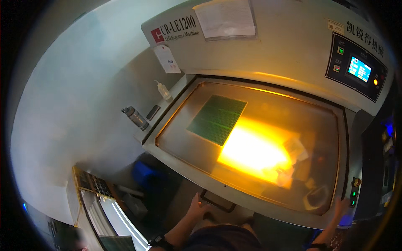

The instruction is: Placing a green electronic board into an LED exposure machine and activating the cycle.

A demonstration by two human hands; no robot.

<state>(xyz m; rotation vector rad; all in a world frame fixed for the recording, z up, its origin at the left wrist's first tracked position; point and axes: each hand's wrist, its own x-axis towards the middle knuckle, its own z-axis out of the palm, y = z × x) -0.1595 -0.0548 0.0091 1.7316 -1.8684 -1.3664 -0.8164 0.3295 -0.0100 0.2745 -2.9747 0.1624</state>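
Note:
My left hand (198, 208) is low in front of the machine, beside the left end of a dark bar handle (220, 206). Its thumb stands apart from the fingers and nothing shows in it. At the front right corner of the frame, my right hand (341, 208) is close to a small panel with green lit buttons (354, 198); its fingers look stretched out, and contact with the panel cannot be made out. A green patterned panel (217, 119) lies toward the left of the machine's wide bed (180, 134), under a shiny clear cover. Bright yellow light glares beside it.
A grey bottle (135, 118), a dark phone-like slab (153, 112) and a white squeeze bottle (163, 90) occupy the left ledge. The machine's hood (289, 54) spans the back, with a lit screen (359, 69). A rack of upright panels (98, 213) stands lower left, near a blue object (144, 173).

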